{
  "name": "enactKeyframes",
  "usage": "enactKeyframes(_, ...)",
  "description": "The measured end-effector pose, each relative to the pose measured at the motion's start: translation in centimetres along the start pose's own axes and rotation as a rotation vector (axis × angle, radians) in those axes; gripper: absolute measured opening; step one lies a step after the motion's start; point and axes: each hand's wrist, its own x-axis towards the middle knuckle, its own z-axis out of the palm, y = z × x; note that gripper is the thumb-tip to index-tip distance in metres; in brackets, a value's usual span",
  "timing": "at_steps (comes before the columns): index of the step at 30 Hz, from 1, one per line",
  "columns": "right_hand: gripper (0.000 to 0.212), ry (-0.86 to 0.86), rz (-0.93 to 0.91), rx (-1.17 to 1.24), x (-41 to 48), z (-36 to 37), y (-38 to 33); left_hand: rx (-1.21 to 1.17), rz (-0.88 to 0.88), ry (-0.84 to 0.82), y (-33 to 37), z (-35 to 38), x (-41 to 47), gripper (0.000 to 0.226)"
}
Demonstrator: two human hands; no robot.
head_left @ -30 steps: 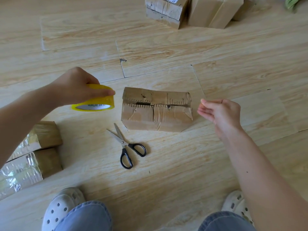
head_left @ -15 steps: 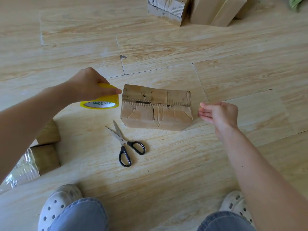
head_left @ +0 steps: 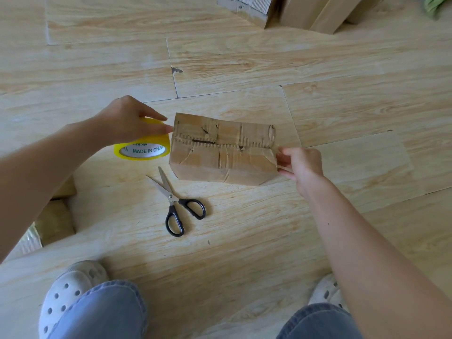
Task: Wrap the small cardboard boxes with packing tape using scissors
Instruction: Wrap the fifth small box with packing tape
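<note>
A worn cardboard box (head_left: 220,152) lies on the wooden floor, its top flaps meeting along a jagged seam. My left hand (head_left: 129,123) grips a yellow roll of clear packing tape (head_left: 143,148) just beside the box's left end. At the box's right end, my right hand (head_left: 299,163) pinches the free end of the tape, which stretches faintly across the top of the box. Black-handled scissors (head_left: 175,203) lie open on the floor just in front of the box, untouched.
Several more cardboard boxes (head_left: 293,11) stand at the far top edge. Tape-wrapped boxes (head_left: 55,221) sit at the left behind my forearm. My knees in jeans and white clogs (head_left: 71,287) fill the bottom edge.
Both hands have come down and inward to the box: the tape roll now sits at its left end, and my right hand has reached its right end with the tape end.
</note>
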Motion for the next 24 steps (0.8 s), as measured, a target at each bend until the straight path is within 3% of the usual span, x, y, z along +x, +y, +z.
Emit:
enactKeyframes(6, 0.011, -0.046, 0.066, -0.133, -0.1, 1.3, -0.3, -0.048, -0.003, -0.022, -0.3, 0.2, -0.3, 0.031)
enactKeyframes(11, 0.024, -0.105, 0.145, -0.154, -0.6, 2.4, -0.5, -0.08, -0.009, -0.018, -0.7, 0.8, -1.0, 0.03)
enactKeyframes(24, 0.031, -0.051, 0.513, -0.018, -0.5, 2.9, -1.2, -0.202, -0.065, -0.027, -1.0, 1.8, -2.6, 0.027)
